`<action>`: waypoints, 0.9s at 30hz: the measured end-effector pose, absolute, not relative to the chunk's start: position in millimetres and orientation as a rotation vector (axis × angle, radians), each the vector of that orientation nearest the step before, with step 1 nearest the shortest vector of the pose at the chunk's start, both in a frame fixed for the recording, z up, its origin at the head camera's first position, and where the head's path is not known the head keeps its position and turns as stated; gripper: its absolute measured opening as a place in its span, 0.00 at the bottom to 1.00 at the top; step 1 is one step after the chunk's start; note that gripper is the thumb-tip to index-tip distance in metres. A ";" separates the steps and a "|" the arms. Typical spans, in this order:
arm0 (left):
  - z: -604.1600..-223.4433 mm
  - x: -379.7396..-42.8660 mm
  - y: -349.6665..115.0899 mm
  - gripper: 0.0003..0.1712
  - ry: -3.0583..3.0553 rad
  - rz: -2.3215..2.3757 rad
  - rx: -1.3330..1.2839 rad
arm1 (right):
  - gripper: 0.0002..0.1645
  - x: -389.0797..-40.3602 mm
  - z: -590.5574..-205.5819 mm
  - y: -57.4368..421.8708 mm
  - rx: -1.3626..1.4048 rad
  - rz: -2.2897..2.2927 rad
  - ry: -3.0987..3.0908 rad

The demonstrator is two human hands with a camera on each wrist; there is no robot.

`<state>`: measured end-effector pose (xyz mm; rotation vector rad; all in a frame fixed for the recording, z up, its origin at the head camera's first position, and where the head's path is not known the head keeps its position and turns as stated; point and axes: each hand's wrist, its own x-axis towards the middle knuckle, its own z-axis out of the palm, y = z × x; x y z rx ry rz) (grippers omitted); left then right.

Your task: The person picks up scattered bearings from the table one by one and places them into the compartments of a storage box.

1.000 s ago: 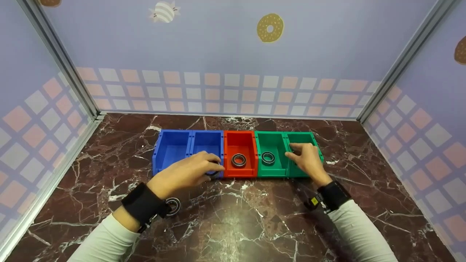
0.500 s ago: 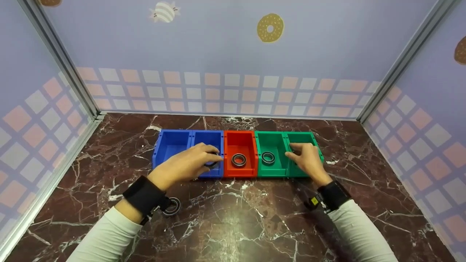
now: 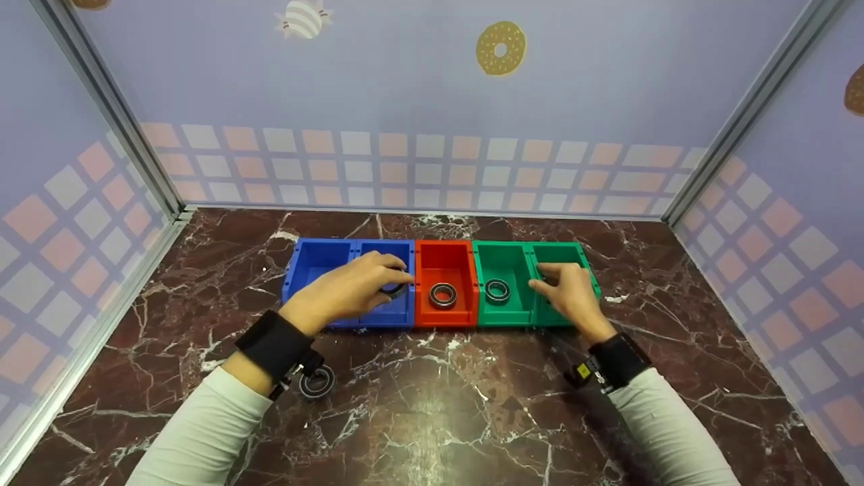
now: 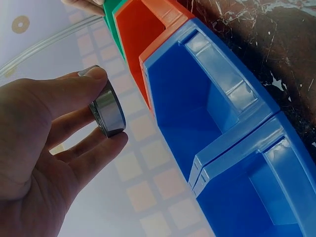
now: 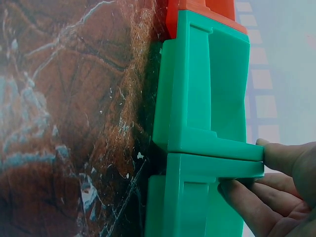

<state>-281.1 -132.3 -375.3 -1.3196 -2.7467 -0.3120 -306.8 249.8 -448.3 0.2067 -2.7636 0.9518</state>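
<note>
My left hand [image 3: 347,293] pinches a ball bearing [image 4: 112,111] between thumb and fingertips, tilted on edge above the right-hand blue bin [image 3: 388,318]. In the head view the fingers cover much of that bearing. My right hand [image 5: 291,187] grips the adjoining walls of the two green bins [image 5: 212,155], thumb on one side and fingers inside the outer bin. One bearing [image 3: 443,306] lies in the red bin [image 3: 443,320], and another bearing [image 3: 497,300] in the inner green bin. A further bearing [image 3: 329,388] lies on the table beside my left wrist.
The bins stand side by side in a row: two blue, one red, two green. They rest on a dark marbled tabletop [image 3: 432,405]. Patterned panels [image 3: 432,88] enclose the back and both sides, with metal strips at the corners.
My left hand has moved back and slightly up over the blue bin, carrying the bearing with it. The right hand keeps its grip on the green bins.
</note>
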 end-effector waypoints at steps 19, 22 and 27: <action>-378.9 -305.1 -133.4 0.26 -2.814 -0.362 -1.252 | 0.28 -306.1 -447.6 249.4 0.208 0.994 -2.762; -380.3 -306.7 -134.1 0.26 -2.820 -0.360 -1.245 | 0.28 -306.6 -447.3 248.9 0.198 0.996 -2.766; -383.6 -311.5 -133.7 0.26 -2.830 -0.359 -1.227 | 0.27 -308.2 -447.5 248.7 0.175 0.975 -2.763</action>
